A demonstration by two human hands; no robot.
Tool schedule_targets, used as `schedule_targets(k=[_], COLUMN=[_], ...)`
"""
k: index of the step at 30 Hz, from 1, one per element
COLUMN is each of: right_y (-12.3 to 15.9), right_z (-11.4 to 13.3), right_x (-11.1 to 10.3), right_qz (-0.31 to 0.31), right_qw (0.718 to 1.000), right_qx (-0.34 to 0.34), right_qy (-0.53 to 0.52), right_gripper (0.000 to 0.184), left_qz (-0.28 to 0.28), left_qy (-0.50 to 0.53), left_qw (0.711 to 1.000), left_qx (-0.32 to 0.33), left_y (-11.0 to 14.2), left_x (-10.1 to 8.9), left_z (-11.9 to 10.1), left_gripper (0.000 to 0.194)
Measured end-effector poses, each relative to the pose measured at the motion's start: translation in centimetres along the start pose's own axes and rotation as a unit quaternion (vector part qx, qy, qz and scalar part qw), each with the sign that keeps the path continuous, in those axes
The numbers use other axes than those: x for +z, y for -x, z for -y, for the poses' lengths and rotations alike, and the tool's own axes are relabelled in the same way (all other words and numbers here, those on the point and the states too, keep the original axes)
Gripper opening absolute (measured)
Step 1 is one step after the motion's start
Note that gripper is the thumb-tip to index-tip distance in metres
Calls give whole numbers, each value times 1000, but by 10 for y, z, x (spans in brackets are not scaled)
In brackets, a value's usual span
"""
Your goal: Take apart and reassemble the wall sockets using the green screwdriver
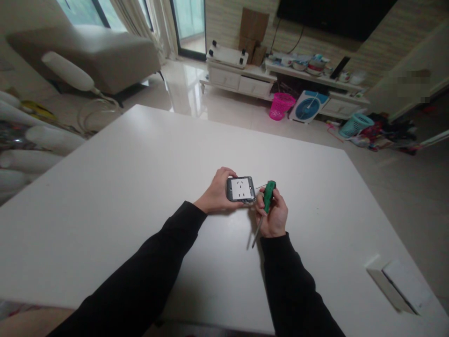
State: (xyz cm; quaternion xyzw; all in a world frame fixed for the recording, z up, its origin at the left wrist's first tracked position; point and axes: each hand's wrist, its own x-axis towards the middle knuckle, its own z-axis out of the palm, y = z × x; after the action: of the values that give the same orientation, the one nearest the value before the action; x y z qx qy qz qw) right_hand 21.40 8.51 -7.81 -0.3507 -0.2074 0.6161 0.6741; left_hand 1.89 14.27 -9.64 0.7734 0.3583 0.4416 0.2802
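Note:
My left hand [218, 193] is wrapped round the left side of a small wall socket [241, 189] with a white face and grey frame, held just above the white table [140, 187]. My right hand [272, 216] is closed on a green-handled screwdriver [268, 195]; the handle points up and away, and its metal shaft sticks out below the hand towards me. The right thumb and fingertips touch the socket's right edge, where a thin metal piece pokes out. Both arms wear black sleeves.
A white plate-like piece [403, 285] lies near the table's front right corner. Beyond the table are a sofa [91, 51], a white low cabinet [252, 79], a pink basket [280, 106], a blue-and-white fan [308, 106] and a teal basket [356, 125] on the floor.

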Motion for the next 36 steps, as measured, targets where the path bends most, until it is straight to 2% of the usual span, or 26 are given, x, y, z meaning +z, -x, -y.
schedule_targets(k=[5, 9, 16, 20, 23, 27, 33, 36], right_y=[0, 3, 6, 7, 9, 13, 17, 15], right_z=[1, 3, -4, -11, -12, -8, -6, -8], right_x=[4, 9, 12, 10, 10, 13, 17, 11], right_qz=[-21, -38, -85, -72, -53, -41, -17, -29], right_qw=[1000, 999, 987, 962, 944, 936, 925, 917], right_qx=[10, 4, -46, -125, -163, -172, -183, -192], right_qy=[-17, -5, 132, 233, 281, 304, 332, 349], right_gripper=[28, 32, 45, 58, 50, 39, 43, 48], left_qz=[5, 6, 33, 33, 24, 18, 29, 18], left_qy=[-1, 11, 46, 48, 66, 103, 143, 159], left_qw=[1000, 1000, 998, 998, 997, 994, 989, 987], left_qx=[-8, 18, 38, 40, 39, 32, -4, -18], left_y=[1, 2, 3, 2, 2, 1, 2, 2], left_x=[-3, -6, -7, -7, -8, -8, -7, -7], left_z=[-5, -6, -4, -5, -5, -3, -3, -2], left_gripper=[71, 69, 61, 58, 60, 65, 66, 67])
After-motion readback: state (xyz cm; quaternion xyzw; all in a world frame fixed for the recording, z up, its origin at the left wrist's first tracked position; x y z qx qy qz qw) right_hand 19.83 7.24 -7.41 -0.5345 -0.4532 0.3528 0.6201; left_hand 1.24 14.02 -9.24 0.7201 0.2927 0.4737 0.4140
